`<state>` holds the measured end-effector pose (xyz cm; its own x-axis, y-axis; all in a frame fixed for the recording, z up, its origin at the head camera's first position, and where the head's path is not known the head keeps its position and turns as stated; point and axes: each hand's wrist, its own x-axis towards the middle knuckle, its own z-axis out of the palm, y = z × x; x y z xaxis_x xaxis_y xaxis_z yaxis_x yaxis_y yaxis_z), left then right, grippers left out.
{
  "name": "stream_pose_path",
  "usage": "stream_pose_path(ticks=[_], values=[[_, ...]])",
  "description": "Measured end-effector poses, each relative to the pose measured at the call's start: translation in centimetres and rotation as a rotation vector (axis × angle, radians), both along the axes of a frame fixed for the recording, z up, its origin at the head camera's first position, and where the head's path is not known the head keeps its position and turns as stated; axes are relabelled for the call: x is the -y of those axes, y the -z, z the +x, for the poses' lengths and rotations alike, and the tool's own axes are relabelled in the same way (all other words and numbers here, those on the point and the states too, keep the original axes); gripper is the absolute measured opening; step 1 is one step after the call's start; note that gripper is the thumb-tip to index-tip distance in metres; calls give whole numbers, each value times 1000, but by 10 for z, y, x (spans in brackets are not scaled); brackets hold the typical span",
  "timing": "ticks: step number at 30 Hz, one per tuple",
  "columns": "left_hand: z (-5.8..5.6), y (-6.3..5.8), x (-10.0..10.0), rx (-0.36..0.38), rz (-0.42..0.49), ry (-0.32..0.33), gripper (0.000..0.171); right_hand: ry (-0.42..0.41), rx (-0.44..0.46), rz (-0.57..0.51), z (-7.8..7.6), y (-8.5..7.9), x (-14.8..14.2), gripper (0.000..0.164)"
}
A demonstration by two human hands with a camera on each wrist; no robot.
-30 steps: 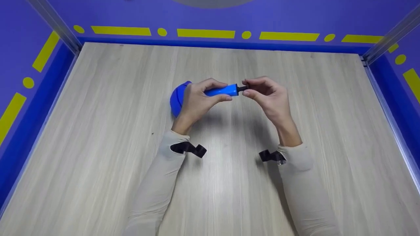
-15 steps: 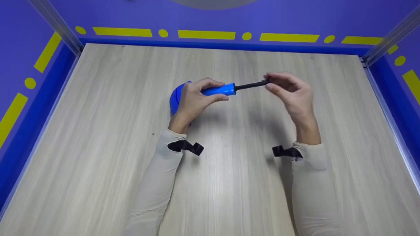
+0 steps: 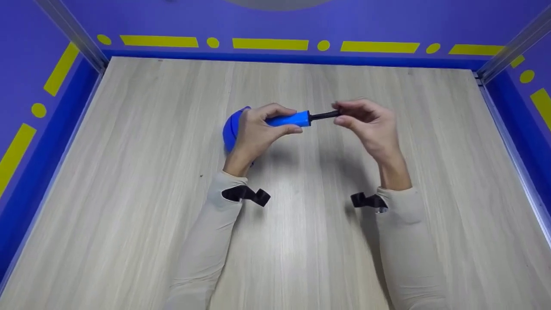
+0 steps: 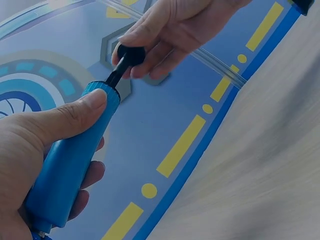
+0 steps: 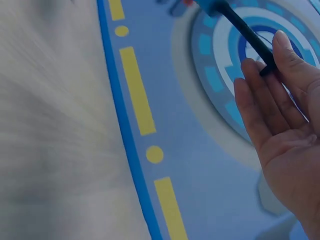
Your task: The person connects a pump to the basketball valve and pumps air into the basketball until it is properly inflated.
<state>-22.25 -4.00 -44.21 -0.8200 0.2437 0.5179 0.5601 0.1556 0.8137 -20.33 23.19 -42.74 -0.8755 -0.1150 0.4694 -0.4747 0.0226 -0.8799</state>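
Observation:
A small blue hand pump is held above the table, its black plunger rod partly drawn out to the right. My left hand grips the pump's barrel, thumb on one side and fingers on the other, as the left wrist view also shows. My right hand pinches the black handle at the rod's end between thumb and fingers. Behind the left hand, at the pump's nozzle end, is a blue rounded thing with dark lines, like a ball. My hand hides most of it.
Under both hands lies a pale wood-grain table. Blue walls with yellow dashes and dots border its back and sides. Black camera mounts stick out inward from both wrists.
My right hand first moved right, pulling the plunger far out of the barrel, then came partway back left, pushing it in. The left hand and the pump's barrel have stayed nearly still.

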Motion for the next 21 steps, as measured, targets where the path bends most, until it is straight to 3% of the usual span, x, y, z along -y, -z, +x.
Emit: stream_pose_path(ticks=[9,16,21], values=[[0,0,2,-25,-50,-18,34,-21,16,80,1,6,30,29],[-3,-1,2,-56,-57,13,35,-29,-23,126,0,2,18,31],[-4,0,4,-61,-43,11,34,27,-52,96,0,-4,-3,27]])
